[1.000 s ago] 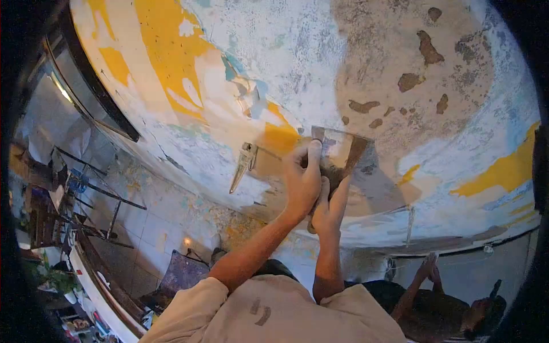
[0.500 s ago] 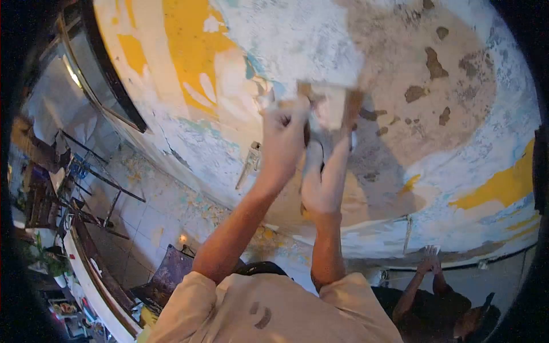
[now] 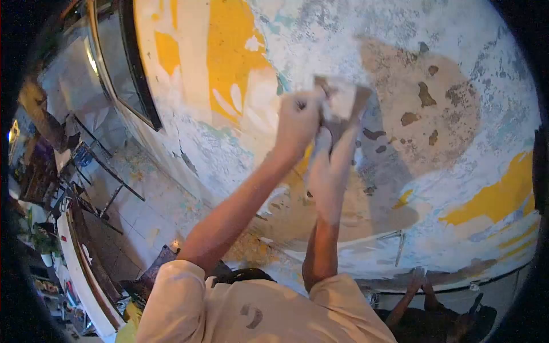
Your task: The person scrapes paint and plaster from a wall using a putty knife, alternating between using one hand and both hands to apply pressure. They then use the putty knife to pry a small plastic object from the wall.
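Both hands are raised in front of the patchy wall [image 3: 320, 34], which shows yellow, white and bare plaster areas. My right hand [image 3: 331, 166] is wrapped round a pale, flat block-like tool [image 3: 343, 100], blurred by motion, whose brownish edges show above the fingers. Beside its left edge, my left hand [image 3: 298, 123] is curled with thumb and fingers together; what it holds, if anything, is hidden. Both hands look coated with pale dust.
Lower right, another person's hands [image 3: 420, 283] touch the foot of the wall. A dark-framed window [image 3: 123, 63], a metal-legged stand [image 3: 114, 194] and a long white-edged counter [image 3: 86, 274] are at left. Debris lies along the floor.
The view has shifted, so the wall patches and window sit differently. My left hand is now a little farther right in view, and the tool remains in my right hand.
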### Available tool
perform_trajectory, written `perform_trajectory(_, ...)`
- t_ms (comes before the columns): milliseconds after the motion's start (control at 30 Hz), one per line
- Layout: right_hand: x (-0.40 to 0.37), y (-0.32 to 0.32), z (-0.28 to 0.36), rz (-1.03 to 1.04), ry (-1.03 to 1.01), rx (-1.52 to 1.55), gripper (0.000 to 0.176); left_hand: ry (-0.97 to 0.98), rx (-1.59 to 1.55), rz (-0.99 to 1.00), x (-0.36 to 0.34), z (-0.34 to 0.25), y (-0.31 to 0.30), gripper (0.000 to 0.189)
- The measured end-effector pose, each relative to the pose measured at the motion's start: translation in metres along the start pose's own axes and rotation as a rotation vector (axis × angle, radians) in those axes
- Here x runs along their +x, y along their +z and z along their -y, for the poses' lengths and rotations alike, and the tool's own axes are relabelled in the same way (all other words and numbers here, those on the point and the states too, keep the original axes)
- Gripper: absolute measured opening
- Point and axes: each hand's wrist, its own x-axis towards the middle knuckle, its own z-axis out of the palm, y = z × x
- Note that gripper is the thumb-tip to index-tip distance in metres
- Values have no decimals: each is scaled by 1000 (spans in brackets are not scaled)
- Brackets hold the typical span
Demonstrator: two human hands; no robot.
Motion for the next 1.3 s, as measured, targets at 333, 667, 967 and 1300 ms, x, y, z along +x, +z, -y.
perform_trajectory(333, -3, -3, -2, -29, 116, 5, 60, 120, 75, 4, -4, 14, 10, 46)
perform_trajectory(667, -10, -33, -22, 185, 40, -373, 59, -203, -150, 23, -33, 31, 6, 47)
perform_trajectory(967, 56, 36, 36, 377, -15, -316, 46, -191, -338, -168, 26, -23, -43, 44)
perform_trajectory(1300, 81, 87, 69, 329, -122, -403, 26, -261, -293, -12, 69, -54, -109, 39)
